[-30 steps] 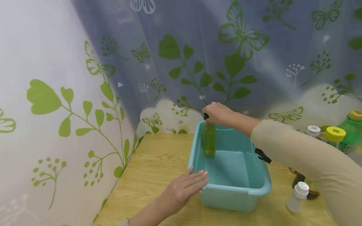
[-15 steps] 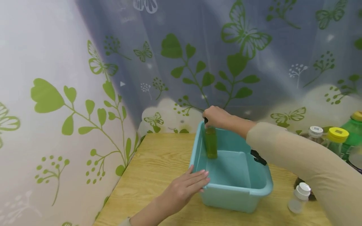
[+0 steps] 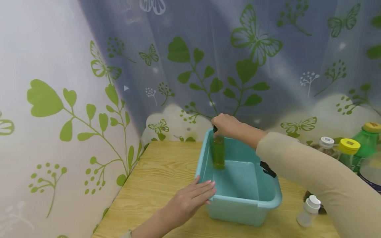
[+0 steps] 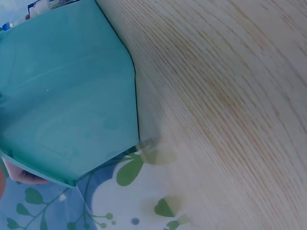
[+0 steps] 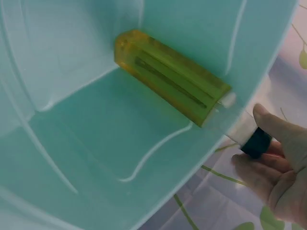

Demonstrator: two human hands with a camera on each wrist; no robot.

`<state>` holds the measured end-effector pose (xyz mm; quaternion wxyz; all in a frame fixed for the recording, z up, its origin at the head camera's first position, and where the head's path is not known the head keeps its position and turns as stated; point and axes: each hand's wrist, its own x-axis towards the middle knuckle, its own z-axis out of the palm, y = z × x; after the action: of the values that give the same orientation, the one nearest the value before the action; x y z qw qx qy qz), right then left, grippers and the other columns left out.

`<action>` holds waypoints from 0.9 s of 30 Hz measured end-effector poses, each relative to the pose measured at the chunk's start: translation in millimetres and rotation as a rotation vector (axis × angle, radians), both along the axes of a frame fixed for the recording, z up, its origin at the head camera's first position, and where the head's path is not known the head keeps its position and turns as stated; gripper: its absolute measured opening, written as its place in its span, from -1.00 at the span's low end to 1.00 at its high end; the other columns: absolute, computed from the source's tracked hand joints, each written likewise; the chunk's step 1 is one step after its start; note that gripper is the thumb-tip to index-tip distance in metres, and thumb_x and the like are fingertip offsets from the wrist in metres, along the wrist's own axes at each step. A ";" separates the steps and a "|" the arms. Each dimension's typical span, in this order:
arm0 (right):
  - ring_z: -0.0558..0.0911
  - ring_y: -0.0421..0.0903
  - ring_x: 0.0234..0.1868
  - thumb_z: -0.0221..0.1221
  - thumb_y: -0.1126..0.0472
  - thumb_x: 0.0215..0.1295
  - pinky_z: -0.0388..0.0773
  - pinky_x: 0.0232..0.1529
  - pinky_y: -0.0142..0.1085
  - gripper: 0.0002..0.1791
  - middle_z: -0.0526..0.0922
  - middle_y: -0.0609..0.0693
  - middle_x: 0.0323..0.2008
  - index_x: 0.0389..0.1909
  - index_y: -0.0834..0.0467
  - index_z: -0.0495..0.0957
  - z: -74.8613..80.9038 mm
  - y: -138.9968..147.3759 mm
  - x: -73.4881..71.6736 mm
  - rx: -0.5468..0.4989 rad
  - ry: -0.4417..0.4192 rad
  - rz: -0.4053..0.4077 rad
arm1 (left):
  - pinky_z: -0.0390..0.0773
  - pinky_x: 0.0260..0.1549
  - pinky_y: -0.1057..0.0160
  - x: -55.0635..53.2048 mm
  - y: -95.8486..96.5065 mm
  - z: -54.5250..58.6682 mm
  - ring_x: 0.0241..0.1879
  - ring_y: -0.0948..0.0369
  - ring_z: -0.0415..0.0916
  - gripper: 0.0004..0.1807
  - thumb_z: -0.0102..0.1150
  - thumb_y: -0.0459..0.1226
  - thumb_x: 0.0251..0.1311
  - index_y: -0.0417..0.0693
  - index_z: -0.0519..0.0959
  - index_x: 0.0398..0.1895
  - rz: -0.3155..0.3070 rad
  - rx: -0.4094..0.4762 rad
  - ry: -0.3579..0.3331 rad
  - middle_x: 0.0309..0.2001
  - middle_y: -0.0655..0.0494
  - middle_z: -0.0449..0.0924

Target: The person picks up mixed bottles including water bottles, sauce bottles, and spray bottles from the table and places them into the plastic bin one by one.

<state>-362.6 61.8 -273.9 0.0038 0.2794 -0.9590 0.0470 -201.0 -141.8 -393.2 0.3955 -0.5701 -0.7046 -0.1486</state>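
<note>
A light-blue plastic basin (image 3: 242,178) stands on the wood-grain table. My right hand (image 3: 227,125) holds a clear bottle (image 3: 218,153) of yellow-green liquid by its black cap, at the basin's far left corner. The bottle is upright inside the basin, its base low near the floor. In the right wrist view, thumb and fingers of the right hand (image 5: 278,163) are around the dark cap (image 5: 256,143). My left hand (image 3: 189,201) rests with straight fingers on the basin's near left rim. The left wrist view shows mainly the basin's outer wall (image 4: 72,96).
To the right, a small white-capped bottle (image 3: 309,211) stands near the basin. Farther right are a yellow-capped bottle (image 3: 348,150), a green bottle (image 3: 367,142) and a white-capped one (image 3: 325,145). A patterned curtain (image 3: 190,66) hangs behind the table. A black piece (image 3: 268,169) shows beneath the right sleeve.
The right hand has moved the bottle slightly down, deeper into the basin. The left hand stays on the rim; the head view has shifted a little.
</note>
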 end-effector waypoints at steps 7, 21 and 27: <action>0.61 0.05 -0.18 0.36 -0.07 0.07 0.57 -0.35 -0.18 -0.44 0.60 0.11 -0.09 0.00 0.20 0.54 23.3 4.5 9.3 0.141 -0.007 -0.060 | 0.43 0.15 -0.02 0.2 0.1 -0.9 0.07 0.08 0.56 -0.68 0.03 -0.26 0.34 -0.31 0.58 0.01 -0.005 -0.001 0.014 0.03 -0.12 0.60; 0.49 0.19 0.14 0.32 -0.06 0.13 0.58 -0.06 0.02 -0.25 0.45 0.23 0.20 0.25 0.27 0.38 70.2 27.0 27.3 0.104 0.012 -0.095 | 0.44 0.12 -0.03 0.0 -0.6 0.7 0.05 0.08 0.57 -0.69 0.02 -0.25 0.35 -0.31 0.59 -0.03 0.013 -0.011 0.043 0.01 -0.12 0.61; 0.52 0.19 0.11 0.29 -0.09 0.16 0.59 -0.09 0.03 -0.24 0.45 0.23 0.21 0.27 0.26 0.36 88.3 38.4 43.8 0.115 0.031 -0.113 | 0.44 0.12 -0.04 0.8 1.5 0.5 0.06 0.08 0.56 -0.68 0.02 -0.24 0.35 -0.30 0.59 -0.01 0.012 -0.009 0.027 0.03 -0.11 0.60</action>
<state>-318.8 100.2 -185.6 0.0051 0.2252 -0.9742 -0.0125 -200.2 -140.3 -392.7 0.4033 -0.5694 -0.7034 -0.1353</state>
